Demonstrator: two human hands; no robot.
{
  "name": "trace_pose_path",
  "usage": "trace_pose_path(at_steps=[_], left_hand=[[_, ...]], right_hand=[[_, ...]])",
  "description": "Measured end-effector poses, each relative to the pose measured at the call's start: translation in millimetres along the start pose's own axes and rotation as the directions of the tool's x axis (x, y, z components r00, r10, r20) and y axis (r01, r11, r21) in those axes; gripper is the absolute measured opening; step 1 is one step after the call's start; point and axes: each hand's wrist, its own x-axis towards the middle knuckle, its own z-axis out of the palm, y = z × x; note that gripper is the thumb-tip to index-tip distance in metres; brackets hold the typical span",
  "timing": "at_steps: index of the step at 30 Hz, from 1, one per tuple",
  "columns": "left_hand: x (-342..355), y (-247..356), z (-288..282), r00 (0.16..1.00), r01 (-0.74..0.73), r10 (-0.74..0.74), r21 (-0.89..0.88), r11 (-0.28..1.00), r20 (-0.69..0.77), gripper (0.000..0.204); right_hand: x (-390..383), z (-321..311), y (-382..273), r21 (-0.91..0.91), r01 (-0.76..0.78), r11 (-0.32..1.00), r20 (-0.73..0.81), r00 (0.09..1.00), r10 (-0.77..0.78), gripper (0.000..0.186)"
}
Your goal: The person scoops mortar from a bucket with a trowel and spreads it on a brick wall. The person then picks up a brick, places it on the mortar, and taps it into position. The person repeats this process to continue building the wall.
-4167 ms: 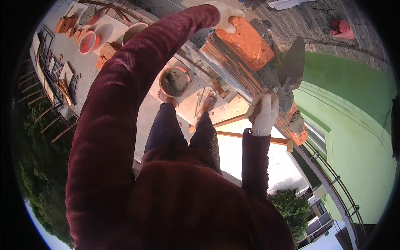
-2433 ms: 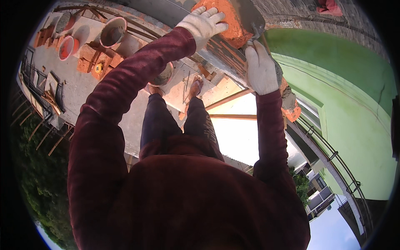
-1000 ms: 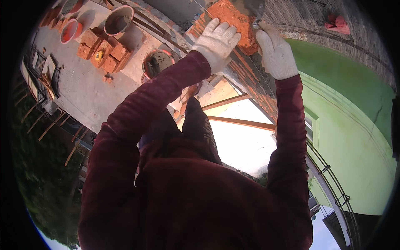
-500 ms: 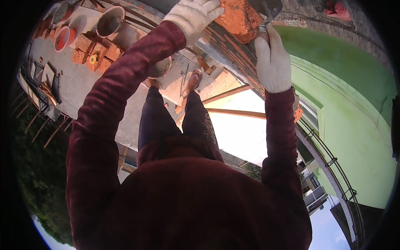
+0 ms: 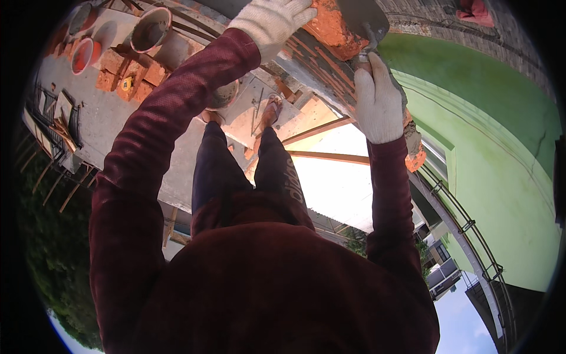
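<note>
The left hand's fingers are straight and touch a brick. The right hand's fingers grip a trowel, its blade past them.

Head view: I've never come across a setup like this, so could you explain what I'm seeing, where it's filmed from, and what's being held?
There is no machine here, just a person. The camera is worn on their head and looks down; its fisheye lens bends straight edges. The maroon sleeves are the person's own. The gloved left hand has its fingertips at the edge of an orange brick on some brickwork; whether it grips is unclear. The gloved right hand holds a trowel by its handle. On the floor are buckets and a brick pile.
</note>
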Motion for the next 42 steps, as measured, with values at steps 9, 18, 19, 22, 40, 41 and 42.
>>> trace_pose_path(at_steps=[9,18,19,22,40,41,42], left_hand=[[2,23,-14,0.976,0.0,-0.032,0.149,0.989,0.213,0.04],[-9,47,-5,0.97,0.089,-0.139,0.234,0.968,0.202,0.062],[-10,47,-2,0.972,0.087,-0.134,0.238,0.967,0.191,0.061],[-9,46,-3,0.973,0.093,-0.134,0.21,0.973,0.19,0.059],[-8,9,-8,0.989,-0.115,0.106,0.082,0.99,0.103,0.06],[-11,1,-9,0.987,-0.148,0.148,0.002,0.989,0.057,0.05],[-13,-2,-12,0.983,-0.185,0.186,-0.083,0.979,0.004,0.04]], right_hand=[[11,-15,-26,-0.026,0.009,1.0,-0.07,0.998,-0.011,0.047],[53,4,-32,-0.082,0.062,0.995,0.022,0.998,-0.061,0.048],[55,3,-36,-0.038,0.019,0.999,0.055,0.998,-0.017,0.048],[60,10,-23,-0.175,0.094,0.98,0.037,0.995,-0.088,0.048],[19,-4,-2,0.028,-0.002,1.0,-0.085,0.996,0.005,0.048],[22,-5,4,-0.061,0.025,0.998,-0.052,0.998,-0.028,0.048],[22,-7,6,-0.153,0.051,0.987,-0.016,0.998,-0.054,0.048]])
